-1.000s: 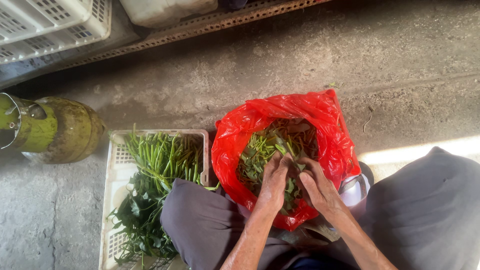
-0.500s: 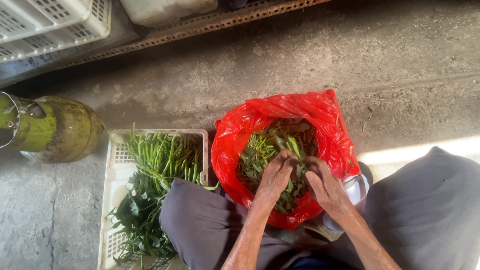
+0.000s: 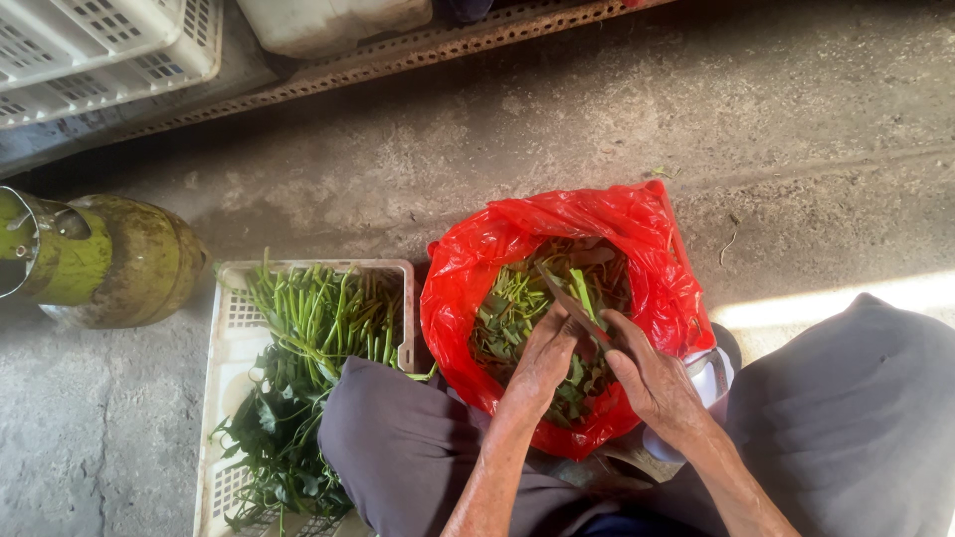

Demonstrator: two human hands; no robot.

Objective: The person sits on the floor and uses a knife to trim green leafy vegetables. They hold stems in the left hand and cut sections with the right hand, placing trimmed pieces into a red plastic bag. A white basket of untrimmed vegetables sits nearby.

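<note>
A red plastic bag (image 3: 468,288) stands open between my knees, filled with cut green stems and leaves (image 3: 512,308). Both my hands are inside its mouth. My left hand (image 3: 540,366) is curled around a few green stems at the middle of the bag. My right hand (image 3: 652,383) is closed on a thin dark knife (image 3: 572,303) whose blade points up and left over the greens, right beside my left fingers. The knife's handle is hidden in my palm.
A white slatted crate (image 3: 231,308) with long green stems and leafy vegetables (image 3: 308,338) lies left of the bag, partly under my left knee. A green gas cylinder (image 3: 109,264) lies at far left. White crates (image 3: 90,50) and a rusty rail (image 3: 448,45) line the top on the concrete floor.
My hands have shifted slightly within the bag; the knife blade now shows between them, pointing up-left. The bag and crate have not moved.
</note>
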